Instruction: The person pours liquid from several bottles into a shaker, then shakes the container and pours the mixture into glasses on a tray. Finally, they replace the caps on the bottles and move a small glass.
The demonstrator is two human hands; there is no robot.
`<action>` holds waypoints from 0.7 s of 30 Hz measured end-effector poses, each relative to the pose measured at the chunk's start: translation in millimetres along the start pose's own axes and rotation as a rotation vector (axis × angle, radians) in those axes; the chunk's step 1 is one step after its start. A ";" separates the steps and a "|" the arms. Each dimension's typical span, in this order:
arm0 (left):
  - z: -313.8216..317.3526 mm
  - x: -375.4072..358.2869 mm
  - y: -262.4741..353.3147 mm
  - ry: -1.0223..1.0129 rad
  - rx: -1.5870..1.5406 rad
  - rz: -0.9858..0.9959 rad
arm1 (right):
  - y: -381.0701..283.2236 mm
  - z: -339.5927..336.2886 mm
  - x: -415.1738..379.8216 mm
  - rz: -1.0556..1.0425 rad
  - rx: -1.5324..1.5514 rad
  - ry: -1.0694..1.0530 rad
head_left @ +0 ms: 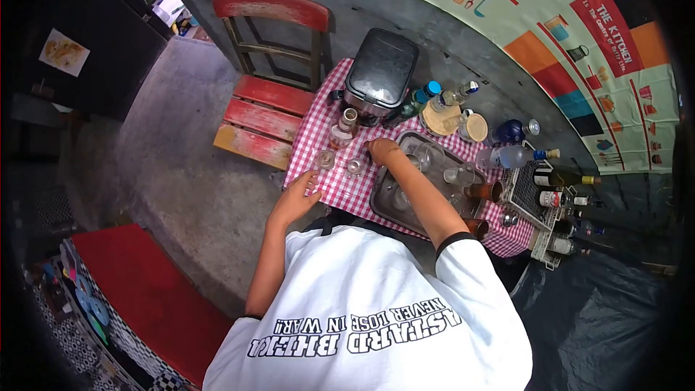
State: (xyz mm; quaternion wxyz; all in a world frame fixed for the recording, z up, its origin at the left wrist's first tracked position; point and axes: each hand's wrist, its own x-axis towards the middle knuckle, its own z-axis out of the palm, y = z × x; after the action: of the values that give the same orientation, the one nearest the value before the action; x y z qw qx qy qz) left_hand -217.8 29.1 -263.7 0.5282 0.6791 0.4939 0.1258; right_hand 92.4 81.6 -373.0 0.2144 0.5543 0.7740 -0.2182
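Note:
My left hand (295, 195) is at the near left edge of the checked tablecloth (329, 192), its fingers stretched out and apart, just short of a small clear glass (326, 160). A second small glass (354, 166) stands to the right of it. Behind them is an uncapped clear bottle (343, 130) with a label. My right hand (385, 150) reaches over the near left corner of the grey tray (381, 195), fingers curled together; what they hold, if anything, is too small to make out. Several drinking glasses (456, 175) lie or stand in the tray, partly behind my right forearm.
A black-lidded appliance (384, 65) stands at the table's back left, beside a blue-capped bottle (420, 98). Lidded jars (474, 128) and a clear bottle (507, 157) line the wall side. More bottles (557, 176) are at the right by a wire rack (532, 188). A red chair (268, 101) adjoins the table.

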 end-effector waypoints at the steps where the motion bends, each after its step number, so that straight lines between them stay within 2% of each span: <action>1: -0.2 2.1 -1.6 -0.007 -0.028 -0.002 | -1.2 1.2 0.5 0.008 0.009 0.011; 7: -11.9 9.0 3.9 0.059 -0.054 0.017 | -4.6 24.7 7.7 0.046 0.039 0.032; 12: -32.7 13.8 18.1 0.056 -0.037 -0.016 | -1.8 9.7 -0.9 0.087 0.149 -0.019; 14: -38.2 15.8 24.4 0.048 0.013 -0.005 | 11.9 -8.3 -19.2 0.031 0.498 0.088; 15: -41.0 17.3 24.4 0.030 -0.009 0.013 | 14.0 -14.7 -33.3 0.141 0.681 0.185; 16: -43.4 19.7 25.2 0.015 -0.035 0.033 | 9.9 -23.1 -52.9 0.145 0.674 0.190; 18: -49.1 29.6 30.4 0.054 -0.027 0.097 | -2.3 -52.1 -95.6 0.361 1.124 0.563; 19: -50.2 32.1 34.0 0.086 -0.016 0.144 | -9.7 -69.5 -110.3 0.362 1.114 0.566; 21: -53.1 42.9 55.7 0.083 -0.017 0.174 | -32.3 -104.1 -132.7 0.232 1.464 0.787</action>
State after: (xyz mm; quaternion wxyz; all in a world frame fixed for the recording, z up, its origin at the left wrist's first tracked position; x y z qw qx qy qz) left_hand -204.0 97.7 -210.1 0.5001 0.7092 0.4534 0.2035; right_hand 91.2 30.7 -209.0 -0.4642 0.6652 0.3935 -0.4327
